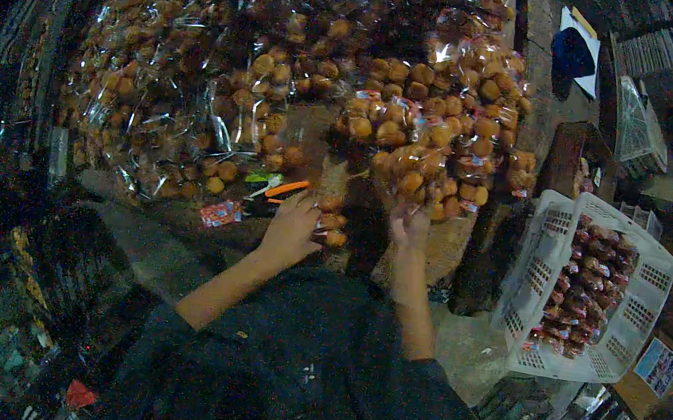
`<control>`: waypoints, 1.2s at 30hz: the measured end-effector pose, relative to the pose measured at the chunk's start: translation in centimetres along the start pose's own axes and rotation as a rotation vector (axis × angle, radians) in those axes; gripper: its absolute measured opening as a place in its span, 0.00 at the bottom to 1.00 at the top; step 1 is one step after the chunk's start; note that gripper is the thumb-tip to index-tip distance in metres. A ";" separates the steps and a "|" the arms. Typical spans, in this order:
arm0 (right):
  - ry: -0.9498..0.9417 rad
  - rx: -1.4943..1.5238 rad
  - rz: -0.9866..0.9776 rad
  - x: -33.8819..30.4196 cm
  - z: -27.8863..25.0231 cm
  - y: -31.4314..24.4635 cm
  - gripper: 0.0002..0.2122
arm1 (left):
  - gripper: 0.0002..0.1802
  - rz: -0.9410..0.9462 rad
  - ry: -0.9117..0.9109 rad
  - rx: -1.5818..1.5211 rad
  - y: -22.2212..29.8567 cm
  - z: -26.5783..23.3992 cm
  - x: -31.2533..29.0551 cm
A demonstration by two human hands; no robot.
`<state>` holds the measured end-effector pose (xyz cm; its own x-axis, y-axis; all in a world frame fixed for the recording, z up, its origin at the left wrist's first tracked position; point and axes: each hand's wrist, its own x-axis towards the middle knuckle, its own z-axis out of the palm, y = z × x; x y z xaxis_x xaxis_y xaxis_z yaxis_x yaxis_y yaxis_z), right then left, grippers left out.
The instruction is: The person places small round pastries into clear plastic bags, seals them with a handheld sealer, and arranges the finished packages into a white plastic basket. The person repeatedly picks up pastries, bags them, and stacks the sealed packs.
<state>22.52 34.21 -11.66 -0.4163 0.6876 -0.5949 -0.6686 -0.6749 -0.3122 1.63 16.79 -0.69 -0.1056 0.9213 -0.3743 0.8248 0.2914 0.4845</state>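
Observation:
Round golden-brown buns in clear plastic bags cover the table before me. My left hand (294, 226) is curled around the left side of a small bag of buns (332, 228) near the table's front edge. My right hand (409, 230) is at the near edge of a stack of bagged buns (415, 165), fingers drawn together; what is in them is too small and dark to make out. By my left fingertips lie an orange-handled tool (286, 189), a green item (262, 177) and a red-and-white bundle of labels (221, 214).
A large heap of bagged buns (140, 91) fills the table's left and back. At my right stands a tilted white plastic crate (520, 268) holding several darker bagged packs (590, 286). A dark blue cap-like item (574, 53) rests on white paper at the far right.

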 end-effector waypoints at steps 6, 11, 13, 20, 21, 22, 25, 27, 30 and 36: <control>0.184 -0.823 -0.126 -2.5 -2.0 -3.7 0.21 | 0.39 -0.043 -0.140 -0.690 -3.9 -11.3 8.4; 0.092 -1.494 -0.166 -14.0 2.8 -3.8 0.24 | 0.36 0.219 -0.713 -0.369 -7.4 -16.0 26.7; 0.127 -1.460 -0.110 -16.9 4.4 -2.8 0.25 | 0.37 0.268 -0.791 -0.262 -7.2 -14.9 29.6; -0.065 -2.006 -0.379 -24.2 5.6 -6.1 0.28 | 0.34 0.357 -0.584 -0.170 -2.7 -15.8 26.5; -0.082 -1.921 -0.467 -25.4 6.0 -7.5 0.28 | 0.34 0.372 -0.537 -0.150 -2.1 -16.5 25.3; -0.097 -1.857 -0.486 -26.9 6.6 -9.2 0.27 | 0.34 0.384 -0.497 -0.125 -1.6 -17.3 23.9; -0.193 -1.753 -0.591 -32.1 9.1 -16.5 0.27 | 0.33 0.506 -0.389 0.147 2.8 -20.3 22.0; -0.284 -1.808 -0.605 -36.4 10.7 -23.1 0.28 | 0.35 0.549 -0.348 0.207 8.4 -22.5 20.7; -0.440 -1.908 -0.556 -41.8 11.3 -34.3 0.28 | 0.35 0.636 -0.211 0.122 20.2 -25.3 18.1; -0.599 -2.312 -0.603 -43.7 9.0 -53.9 0.26 | 0.29 0.903 -0.261 -0.580 49.8 -16.3 21.4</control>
<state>71.18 42.92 37.84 -0.8428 0.5218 -0.1322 0.5149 0.7100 -0.4804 31.32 55.26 28.30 0.5810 0.7932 0.1821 0.1462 -0.3218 0.9355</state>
